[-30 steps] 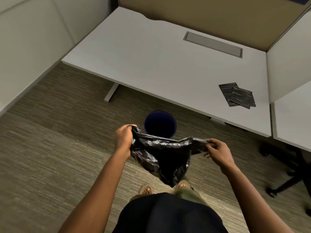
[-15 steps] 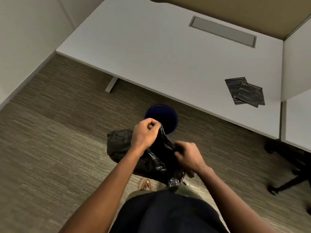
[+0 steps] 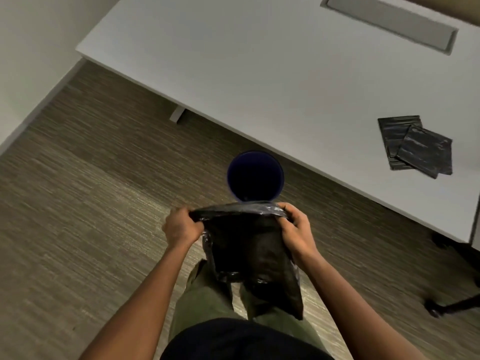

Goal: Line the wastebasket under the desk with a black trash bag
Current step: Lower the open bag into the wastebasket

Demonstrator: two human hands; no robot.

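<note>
A moment ago the black trash bag (image 3: 249, 245) was bunched up, but now the left hand (image 3: 181, 227) and right hand (image 3: 296, 229) each pinch its rim and pull it open, just near of the unlined wastebasket (image 3: 255, 175), ready to go in.

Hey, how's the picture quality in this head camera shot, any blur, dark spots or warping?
Head view: slight motion blur, worst at the desk cable slot. The wastebasket interior is pure dark. The black trash bag shows little detail between left hand and right hand. Wide-angle lens bends the desk edges.
</note>
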